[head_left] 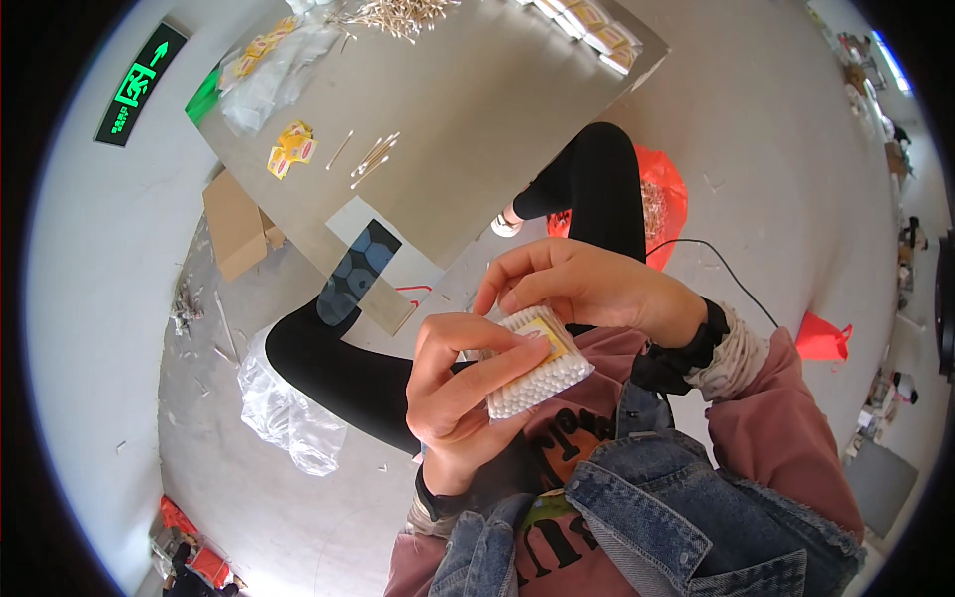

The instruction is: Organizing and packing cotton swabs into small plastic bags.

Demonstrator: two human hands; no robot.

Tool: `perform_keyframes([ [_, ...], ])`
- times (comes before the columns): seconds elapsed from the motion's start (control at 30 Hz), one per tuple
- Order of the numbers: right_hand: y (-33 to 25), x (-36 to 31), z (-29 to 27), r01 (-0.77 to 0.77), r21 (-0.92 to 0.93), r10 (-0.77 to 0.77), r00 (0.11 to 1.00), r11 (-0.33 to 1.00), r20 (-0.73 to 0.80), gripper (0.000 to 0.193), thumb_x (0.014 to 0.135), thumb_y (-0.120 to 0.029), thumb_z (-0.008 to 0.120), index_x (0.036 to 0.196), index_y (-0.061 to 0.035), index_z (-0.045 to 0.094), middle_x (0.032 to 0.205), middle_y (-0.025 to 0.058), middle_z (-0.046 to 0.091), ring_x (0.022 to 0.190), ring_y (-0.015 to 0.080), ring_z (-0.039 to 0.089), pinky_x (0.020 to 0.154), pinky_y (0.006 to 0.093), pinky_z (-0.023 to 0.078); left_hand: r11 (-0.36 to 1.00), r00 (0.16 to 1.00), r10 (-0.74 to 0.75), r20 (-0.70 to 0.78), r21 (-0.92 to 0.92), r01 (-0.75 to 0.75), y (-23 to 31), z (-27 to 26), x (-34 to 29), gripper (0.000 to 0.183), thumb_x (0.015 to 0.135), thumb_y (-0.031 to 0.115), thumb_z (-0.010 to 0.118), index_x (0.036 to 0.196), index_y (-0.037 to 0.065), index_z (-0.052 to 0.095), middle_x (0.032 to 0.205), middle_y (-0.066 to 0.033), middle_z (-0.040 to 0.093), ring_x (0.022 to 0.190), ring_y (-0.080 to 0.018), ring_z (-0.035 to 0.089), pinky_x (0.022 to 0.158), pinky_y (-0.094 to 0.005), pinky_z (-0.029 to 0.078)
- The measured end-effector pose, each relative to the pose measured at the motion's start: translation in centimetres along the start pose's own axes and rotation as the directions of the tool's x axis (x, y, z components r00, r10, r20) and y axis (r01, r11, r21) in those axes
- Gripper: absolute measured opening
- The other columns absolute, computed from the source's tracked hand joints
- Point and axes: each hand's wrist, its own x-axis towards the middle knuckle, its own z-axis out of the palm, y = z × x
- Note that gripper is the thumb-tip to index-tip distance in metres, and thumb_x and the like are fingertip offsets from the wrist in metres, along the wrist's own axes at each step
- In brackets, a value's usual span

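My left hand (463, 383) is closed around a small clear pack of cotton swabs (542, 383), its thumb lying across the yellow label card. White cotton tips face me along the near side of the pack. At the far upper end, the bent fingers and thumb of my right hand (587, 284) are closed on the pack's edge; their exact contact is partly hidden. Both hands are above my lap, just off the near corner of the table.
On the grey table (448, 109) lie loose cotton swabs (375, 159), yellow cards (291, 149), a plastic bag (274, 85), filled packs (587, 30) and a dark phone (360, 269) near the edge. A red bag (662, 199) of swabs and a cardboard box (234, 224) are below.
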Motion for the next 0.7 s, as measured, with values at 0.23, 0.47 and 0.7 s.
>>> perform_keyframes([
  [0.23,0.5,0.2,-0.3,0.005,0.034,-0.005,1.0,0.999,0.016,0.025,0.092,-0.008,0.061,0.114,0.0046,0.065,0.105,0.0078,0.067,0.095,0.012,0.067,0.084,0.0248,0.055,1.0,1.0,-0.011,-0.007,0.008,0.011,-0.1,0.1,-0.1,0.05,0.051,0.007,0.086,0.101,0.008,0.08,0.096,-0.0034,0.067,0.088,-0.0185,0.06,0.074,-0.0313,0.047],
  [0.47,0.4,-0.4,-0.2,0.058,0.072,-0.055,0.998,0.996,-0.039,0.025,0.096,-0.009,0.06,0.116,0.0042,0.063,0.107,0.0086,0.066,0.097,0.0141,0.067,0.085,0.0284,0.056,1.0,1.0,-0.014,0.002,-0.005,0.014,-0.4,0.0,0.1,0.048,0.051,0.008,0.083,0.099,0.008,0.081,0.096,-0.0034,0.067,0.087,-0.0193,0.06,0.075,-0.0325,0.047],
  [0.7,0.0,-0.8,0.1,0.175,-0.063,-0.178,0.982,0.983,-0.057,0.038,0.102,-0.031,0.059,0.123,0.0006,0.06,0.116,0.0095,0.064,0.106,0.013,0.063,0.086,0.027,0.052,1.0,1.0,-0.014,-0.01,-0.002,0.014,-0.7,-0.6,0.2,0.047,0.053,0.004,0.077,0.099,0.008,0.081,0.095,-0.0042,0.068,0.09,-0.021,0.06,0.078,-0.0346,0.048],
])
